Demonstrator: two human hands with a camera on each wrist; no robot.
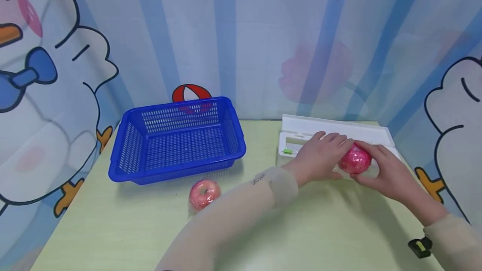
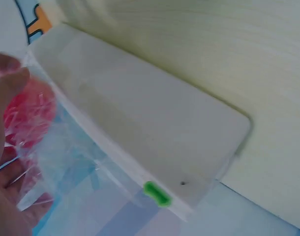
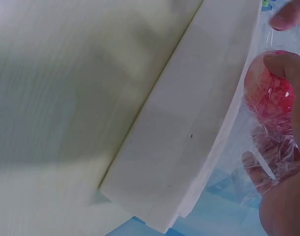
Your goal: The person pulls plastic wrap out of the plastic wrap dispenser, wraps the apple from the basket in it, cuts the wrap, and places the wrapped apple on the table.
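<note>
A pink-red apple (image 1: 355,160) in clear plastic film is held between both hands over a long white cling film dispenser (image 2: 140,98). My right hand (image 1: 391,170) grips its right side, thumb low and fingers on top. On the other side my left hand (image 1: 316,156) holds it, fingers over the top left and thumb below. Loose, crinkled film (image 3: 275,147) gathers under the apple and among the fingers in the right wrist view. The dispenser's lid (image 1: 335,126) is raised at the back, and a green slider (image 2: 157,193) sits on its edge.
A blue mesh basket (image 1: 177,168) stands at the back left. Before it lies another apple (image 1: 204,194) in film, close to the left sleeve (image 1: 241,208). A small black-and-yellow item (image 1: 419,247) is by the right sleeve. A printed curtain (image 1: 260,45) hangs behind the table.
</note>
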